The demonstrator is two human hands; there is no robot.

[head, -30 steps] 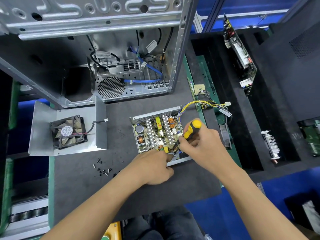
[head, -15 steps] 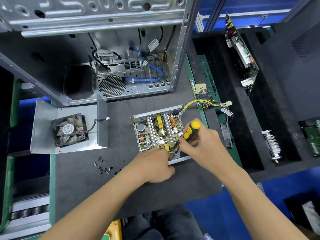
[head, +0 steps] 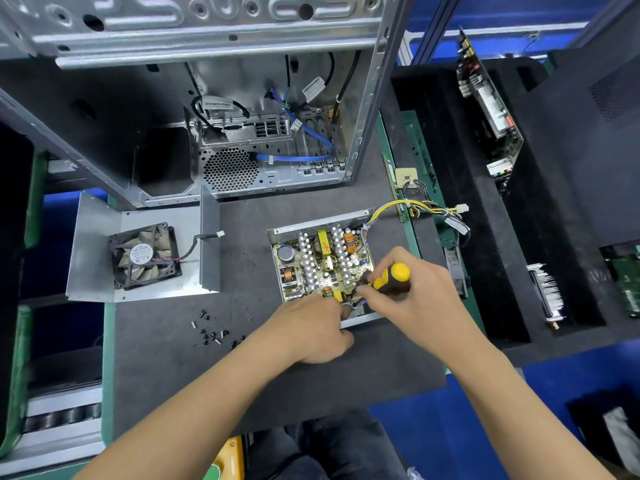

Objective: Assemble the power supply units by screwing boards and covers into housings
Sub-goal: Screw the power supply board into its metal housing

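Table (head: 166,375), dark mat surface, fills centre of frame. Open computer case (head: 214,98), bare metal, occupies upper left and top; blue cable visible inside.

Left of centre: metal cover (head: 100,237) lying flat, black fan (head: 143,256) mounted in it, fan lead trailing toward frame centre.

Centre: power supply housing (head: 360,318), open-topped, with circuit board (head: 322,265) seated inside. Yellow-and-black wire bundle (head: 415,207) leaves its upper right corner and runs right, off the mat.

Right hand (head: 415,299), just right of centre: grip closed around screwdriver (head: 389,278), yellow-and-black handle, tilted, tip end down toward lower right corner of the board. Tip itself hidden behind fingers.

Left hand (head: 315,330), centre, below housing: fingers curled, fingertips at the lower edge of the board beside the screwdriver tip. Whether it pinches something there: cannot tell.

Loose screws (head: 211,332), small, dark, scattered on table, lower left of the housing, apart from both hands.
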